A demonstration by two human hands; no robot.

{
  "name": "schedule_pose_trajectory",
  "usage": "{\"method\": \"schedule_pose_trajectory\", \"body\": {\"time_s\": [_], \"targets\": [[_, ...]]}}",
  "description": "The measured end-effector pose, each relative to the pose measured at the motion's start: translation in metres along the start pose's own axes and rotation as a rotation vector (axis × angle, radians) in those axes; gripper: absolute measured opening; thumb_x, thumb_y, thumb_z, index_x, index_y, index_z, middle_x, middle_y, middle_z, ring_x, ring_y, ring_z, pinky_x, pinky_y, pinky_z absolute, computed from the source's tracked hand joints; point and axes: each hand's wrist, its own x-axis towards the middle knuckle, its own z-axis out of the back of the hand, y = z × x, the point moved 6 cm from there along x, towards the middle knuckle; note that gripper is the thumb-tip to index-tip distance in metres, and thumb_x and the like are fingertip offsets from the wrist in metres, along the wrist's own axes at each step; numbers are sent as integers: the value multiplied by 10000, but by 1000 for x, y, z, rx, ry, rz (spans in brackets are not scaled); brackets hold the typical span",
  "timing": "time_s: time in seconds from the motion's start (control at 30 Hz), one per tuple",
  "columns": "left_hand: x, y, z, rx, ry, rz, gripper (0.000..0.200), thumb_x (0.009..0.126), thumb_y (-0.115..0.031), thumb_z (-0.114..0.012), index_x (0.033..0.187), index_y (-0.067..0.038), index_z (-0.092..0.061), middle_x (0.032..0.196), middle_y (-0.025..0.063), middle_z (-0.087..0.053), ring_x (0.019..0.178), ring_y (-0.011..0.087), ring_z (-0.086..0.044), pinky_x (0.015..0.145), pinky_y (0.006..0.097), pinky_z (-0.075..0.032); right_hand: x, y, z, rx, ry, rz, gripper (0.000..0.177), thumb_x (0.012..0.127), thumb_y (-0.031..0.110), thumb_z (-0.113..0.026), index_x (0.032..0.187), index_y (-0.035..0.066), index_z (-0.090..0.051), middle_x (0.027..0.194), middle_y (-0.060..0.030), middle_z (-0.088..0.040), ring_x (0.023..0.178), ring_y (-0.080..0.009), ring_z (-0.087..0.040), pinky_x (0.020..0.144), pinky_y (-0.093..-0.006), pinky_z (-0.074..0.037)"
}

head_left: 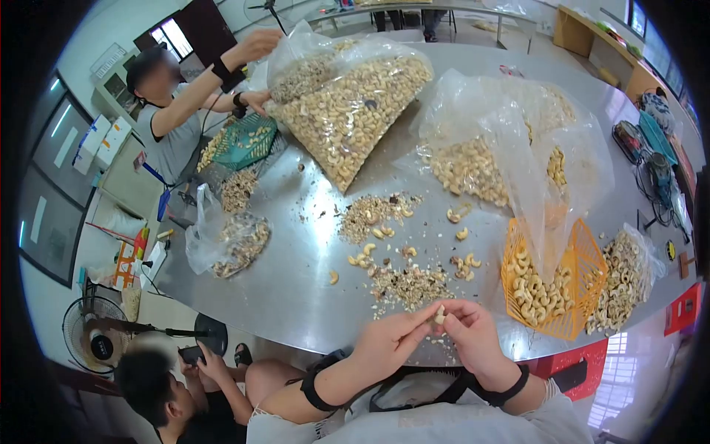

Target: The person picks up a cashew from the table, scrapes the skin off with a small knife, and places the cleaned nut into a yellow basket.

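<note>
Cashew [440,315] sits pinched where the fingers of my left hand [392,337] and right hand [473,337] meet, above the near edge of the tabletop [288,307]. Too loose a pinch could drop it among the fragments [410,287]; too hard might snap it. My wrists angle inward, forearms spread.

Dark-framed windows [50,177] line the pale left wall [103,33], a wooden counter [574,32] stands far right, and glossy floor [612,381] gleams near right.
</note>
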Motion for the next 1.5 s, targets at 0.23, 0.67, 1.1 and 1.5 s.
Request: {"method": "schedule_pose_trajectory", "body": {"time_s": [0.23,0.67,1.1,1.5], "targets": [[-1,2,-3,-149,95,103,406,799,-36,-491,1198,-71,-419,846,73,-603,743,88,-553,632,211,-421,-2,4,-1,4,-18,-35,241,796,90,-549,1004,-23,-503,839,-74,-567,722,-122,-539,687,-250,-455],[-3,0,-4,-57,16,-49,370,809,-66,-488,1176,-95,-450,866,74,-600,758,135,-567,643,217,-424,-3,5,-4,-4,-45,-7,237,785,107,-567,981,-19,-520,826,-79,-581,762,-129,-555,667,-239,-461],[-8,-13,0,153,-202,-194,390,776,-88,-506,1159,-153,-475,773,73,-574,669,223,-562,578,295,-458,-5,3,1,-20,-95,57,257,773,129,-585,962,-34,-520,836,-68,-563,684,-108,-521,629,-226,-435],[-7,-7,-4,54,-88,-105,357,800,-105,-491,1154,-145,-478,778,80,-574,695,223,-555,611,285,-442,-7,0,3,9,-91,40,270,771,132,-590,970,-36,-517,832,-68,-561,681,-105,-515,631,-219,-431]]}}
